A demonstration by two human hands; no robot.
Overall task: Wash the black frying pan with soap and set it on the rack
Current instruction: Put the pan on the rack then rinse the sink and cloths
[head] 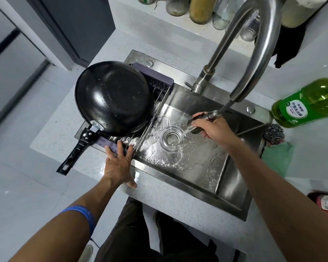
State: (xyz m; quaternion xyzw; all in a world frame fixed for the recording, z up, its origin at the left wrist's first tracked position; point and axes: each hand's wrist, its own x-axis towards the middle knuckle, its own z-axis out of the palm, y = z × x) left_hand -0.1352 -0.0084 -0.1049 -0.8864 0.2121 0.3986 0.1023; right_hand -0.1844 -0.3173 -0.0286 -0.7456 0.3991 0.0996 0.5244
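Just beyond the left hand, the black frying pan lies upside down on the rack, which spans the left end of the sink. The pan's bowl sits up and slightly left of the fingertips, apart from them. Its handle runs down and left from the bowl, past the rack's near edge and out over the bench, ending left of the left hand. The long axis of pan and handle is therefore diagonal, from far right to near left.

The left hand is released, fingers spread flat, fingertips resting on the rack's near purple bar. It is the nearer hand to the pan by a wide margin. The right hand is well to the right, over the sink drain, grasping the pull-out spray head of the tap; water runs from the head into the basin.

By this layout the pan appears already placed; any correction would fall to the left hand, taking the handle to its left.

The pan's inner face is hidden. Most of the rack lies under the bowl. Soap residue on the underside cannot be made out, only water drops. The green bottle to the far right of the right hand is probably the dish soap, though its label is too small to read
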